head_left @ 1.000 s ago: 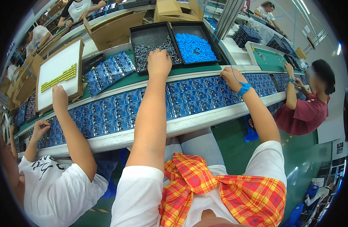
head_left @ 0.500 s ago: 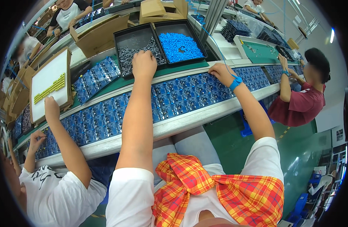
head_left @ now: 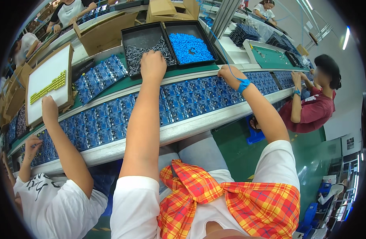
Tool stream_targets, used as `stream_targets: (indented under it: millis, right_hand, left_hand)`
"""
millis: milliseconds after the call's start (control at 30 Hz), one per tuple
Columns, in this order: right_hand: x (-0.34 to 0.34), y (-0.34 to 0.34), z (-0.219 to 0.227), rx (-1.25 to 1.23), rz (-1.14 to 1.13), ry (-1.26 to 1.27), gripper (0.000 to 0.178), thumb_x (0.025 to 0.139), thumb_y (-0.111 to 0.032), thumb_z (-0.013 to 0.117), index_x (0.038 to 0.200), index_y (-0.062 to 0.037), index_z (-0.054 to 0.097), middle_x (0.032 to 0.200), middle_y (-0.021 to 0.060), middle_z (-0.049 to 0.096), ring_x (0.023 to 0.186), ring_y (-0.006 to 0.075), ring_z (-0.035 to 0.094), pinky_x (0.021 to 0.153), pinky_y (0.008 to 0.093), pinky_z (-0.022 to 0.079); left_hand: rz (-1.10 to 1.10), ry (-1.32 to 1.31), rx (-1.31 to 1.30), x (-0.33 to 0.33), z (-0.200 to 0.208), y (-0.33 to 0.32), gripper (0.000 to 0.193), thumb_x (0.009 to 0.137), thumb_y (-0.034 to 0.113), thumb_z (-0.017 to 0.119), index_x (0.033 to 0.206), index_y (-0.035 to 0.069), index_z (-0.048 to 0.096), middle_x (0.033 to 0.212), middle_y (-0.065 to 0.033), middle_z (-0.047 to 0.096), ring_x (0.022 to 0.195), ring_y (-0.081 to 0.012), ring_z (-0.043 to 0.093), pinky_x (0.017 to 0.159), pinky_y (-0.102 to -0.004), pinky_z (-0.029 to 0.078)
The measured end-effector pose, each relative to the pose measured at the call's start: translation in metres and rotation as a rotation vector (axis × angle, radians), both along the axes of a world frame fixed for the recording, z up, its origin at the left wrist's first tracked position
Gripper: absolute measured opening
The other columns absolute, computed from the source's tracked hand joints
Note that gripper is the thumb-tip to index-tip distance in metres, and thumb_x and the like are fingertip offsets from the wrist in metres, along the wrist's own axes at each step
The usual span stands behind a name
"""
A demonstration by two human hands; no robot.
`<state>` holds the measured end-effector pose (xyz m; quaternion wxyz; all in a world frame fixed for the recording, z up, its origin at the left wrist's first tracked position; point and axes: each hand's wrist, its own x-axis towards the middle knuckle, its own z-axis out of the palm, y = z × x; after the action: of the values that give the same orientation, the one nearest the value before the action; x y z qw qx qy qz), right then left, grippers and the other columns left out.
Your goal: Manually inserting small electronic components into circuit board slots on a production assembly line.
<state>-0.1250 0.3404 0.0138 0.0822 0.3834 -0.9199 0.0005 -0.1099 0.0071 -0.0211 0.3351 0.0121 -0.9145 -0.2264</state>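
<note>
My left hand [head_left: 153, 66] reaches into the near right side of a black tray [head_left: 140, 36] of small dark cylindrical parts [head_left: 135, 59]. Its fingers are curled down among the parts, and their tips are hidden. My right hand [head_left: 230, 75], with a blue wrist strap [head_left: 243, 85], is over the far edge of a row of blue circuit boards [head_left: 199, 95]. The fingers there are bent together, and whatever they pinch is too small to make out. Beside the first tray is a second black tray, full of small bright blue parts [head_left: 191, 47].
At left, a co-worker's hand [head_left: 50, 108] is at a white board [head_left: 47, 73] bearing yellow parts [head_left: 48, 87]. More boards [head_left: 101, 77] lie behind the line. A person in maroon [head_left: 312, 109] works at right. Cardboard boxes [head_left: 107, 34] stand behind the trays; a blue cord [head_left: 226, 49] hangs down to my wrist.
My left hand stays at the dark parts and my right hand at the boards, with little shift. The view has moved slightly. The person in maroon has brought both hands lower and closer together.
</note>
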Motion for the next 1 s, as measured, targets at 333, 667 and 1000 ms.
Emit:
stream_targets:
  millis: [333,667,1000]
  right_hand:
    - [0.023,-0.012,-0.003,-0.073,-0.015,0.046,0.011,0.089,-0.008,0.061,0.095,-0.0058,0.070,0.096,0.0171,0.070,0.091,0.0393,0.065,0.078,0.0474,0.052]
    - [-0.003,-0.119,0.010,-0.580,0.100,0.111,0.015,0.091,-0.017,0.067,0.098,-0.0048,0.073,0.092,0.0127,0.071,0.085,0.0291,0.069,0.072,0.0386,0.054]
    - [-0.018,-0.142,-0.006,-0.683,-0.067,-0.184,0.014,0.089,-0.014,0.069,0.097,-0.0040,0.074,0.090,0.0118,0.068,0.078,0.0206,0.066,0.068,0.0324,0.051]
  left_hand:
    - [0.016,0.029,-0.051,0.003,-0.001,0.001,0.020,0.086,0.017,0.059,0.080,0.002,0.072,0.091,-0.0180,0.068,0.092,-0.0380,0.064,0.079,-0.0501,0.054]
    - [0.003,0.083,-0.001,0.003,-0.003,0.002,0.015,0.087,0.015,0.062,0.085,0.002,0.069,0.094,-0.0151,0.066,0.095,-0.0362,0.061,0.085,-0.0474,0.051]
    - [-0.037,0.098,0.096,0.011,-0.006,0.003,0.008,0.084,0.008,0.065,0.089,0.003,0.069,0.101,-0.0130,0.063,0.102,-0.0349,0.057,0.091,-0.0454,0.047]
